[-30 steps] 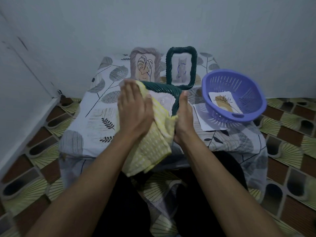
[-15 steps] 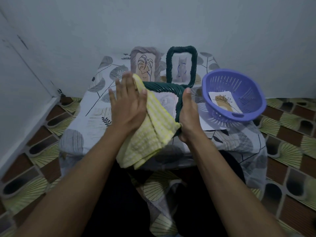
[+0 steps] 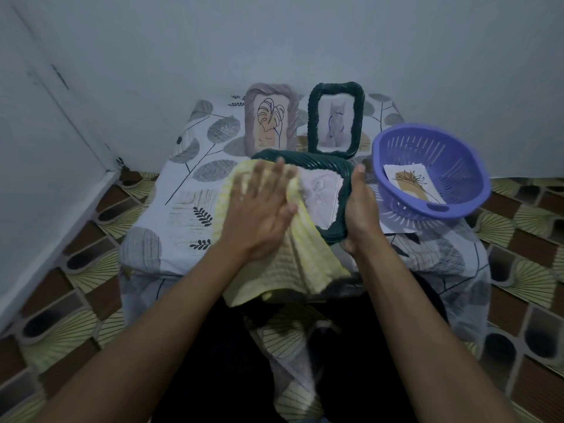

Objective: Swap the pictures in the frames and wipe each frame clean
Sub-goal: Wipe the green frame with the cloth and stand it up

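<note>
Right hand (image 3: 361,215): fingers curl round right edge of dark green woven frame (image 3: 311,158).
Left hand (image 3: 259,209): flat fingers press yellow checked cloth (image 3: 293,270) on its left side.

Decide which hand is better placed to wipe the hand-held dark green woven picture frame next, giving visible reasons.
Left. The left hand lies flat on the yellow checked cloth draped over the hand-held dark green woven picture frame; the right hand grips its right edge, probably steadying it.

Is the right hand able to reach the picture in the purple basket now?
Probably yes: the purple basket stands open beside the right hand, its picture uncovered; but that hand grips the near green frame and must release it.
</note>
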{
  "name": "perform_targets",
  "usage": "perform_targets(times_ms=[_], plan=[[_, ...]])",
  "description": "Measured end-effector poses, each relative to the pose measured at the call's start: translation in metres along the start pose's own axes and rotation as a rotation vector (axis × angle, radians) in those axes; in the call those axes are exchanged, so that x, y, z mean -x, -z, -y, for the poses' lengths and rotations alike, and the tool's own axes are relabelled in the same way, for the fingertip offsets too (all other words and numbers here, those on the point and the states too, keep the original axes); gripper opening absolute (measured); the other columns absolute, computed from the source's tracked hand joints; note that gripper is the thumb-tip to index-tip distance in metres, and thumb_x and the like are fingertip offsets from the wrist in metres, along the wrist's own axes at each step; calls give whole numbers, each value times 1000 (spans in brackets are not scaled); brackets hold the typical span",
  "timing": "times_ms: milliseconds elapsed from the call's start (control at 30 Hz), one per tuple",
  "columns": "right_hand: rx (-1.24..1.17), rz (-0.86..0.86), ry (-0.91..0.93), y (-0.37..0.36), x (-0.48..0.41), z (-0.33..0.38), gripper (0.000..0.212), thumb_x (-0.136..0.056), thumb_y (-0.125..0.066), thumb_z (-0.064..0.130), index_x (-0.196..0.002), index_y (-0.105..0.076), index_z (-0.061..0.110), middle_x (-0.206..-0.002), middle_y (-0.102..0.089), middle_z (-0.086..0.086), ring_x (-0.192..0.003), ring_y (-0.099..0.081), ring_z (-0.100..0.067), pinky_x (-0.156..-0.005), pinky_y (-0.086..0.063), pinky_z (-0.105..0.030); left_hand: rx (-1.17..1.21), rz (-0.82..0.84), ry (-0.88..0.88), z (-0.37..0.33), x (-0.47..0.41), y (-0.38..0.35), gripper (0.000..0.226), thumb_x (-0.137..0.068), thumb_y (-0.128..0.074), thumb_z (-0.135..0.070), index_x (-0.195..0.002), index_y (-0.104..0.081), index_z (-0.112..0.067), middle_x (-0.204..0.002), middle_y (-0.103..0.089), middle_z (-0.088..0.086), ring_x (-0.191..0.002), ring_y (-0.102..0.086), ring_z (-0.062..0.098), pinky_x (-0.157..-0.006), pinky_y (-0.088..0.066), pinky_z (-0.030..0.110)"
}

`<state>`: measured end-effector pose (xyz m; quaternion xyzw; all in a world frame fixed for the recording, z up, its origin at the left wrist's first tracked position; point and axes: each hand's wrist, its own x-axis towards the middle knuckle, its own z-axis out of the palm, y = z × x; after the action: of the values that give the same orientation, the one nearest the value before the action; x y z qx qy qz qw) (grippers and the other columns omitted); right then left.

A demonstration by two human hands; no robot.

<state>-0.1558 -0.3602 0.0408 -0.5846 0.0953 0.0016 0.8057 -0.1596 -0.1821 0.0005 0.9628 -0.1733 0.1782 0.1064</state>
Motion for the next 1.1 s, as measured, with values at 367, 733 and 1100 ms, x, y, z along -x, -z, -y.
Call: perform_targets(times_ms=[367, 733, 1100], plan=[[311, 24, 174, -27, 8, 18, 61, -105, -30, 51, -94, -66, 4, -85, -71, -8, -81, -67, -6, -81, -51, -24, 195, -228, 267, -34, -48, 32, 74, -93, -12, -46, -153, -24, -5, -160, -23, 15, -150, -11, 30, -122, 1, 48], [261, 117, 272, -20, 16, 15, 85, -94, -35, 66, -102, -48, -18, -84, -50, -11, -77, -50, -20, -71, -38, -37, 363, -393, 371, 15, -55, 44, 41, -99, -29, -37, -64, -36, -17, -65, -48, 2, -74, -52, 33, -64, -32, 38], [341, 164, 253, -27, 10, 12, 45, -108, -31, 40, -88, -66, 22, -64, -69, 18, -65, -63, 8, -62, -46, -12, 146, -486, 95, -51, -49, 44, 42, -101, -29, -38, -105, -68, -21, -103, -68, -4, -101, -58, 21, -93, -37, 46]])
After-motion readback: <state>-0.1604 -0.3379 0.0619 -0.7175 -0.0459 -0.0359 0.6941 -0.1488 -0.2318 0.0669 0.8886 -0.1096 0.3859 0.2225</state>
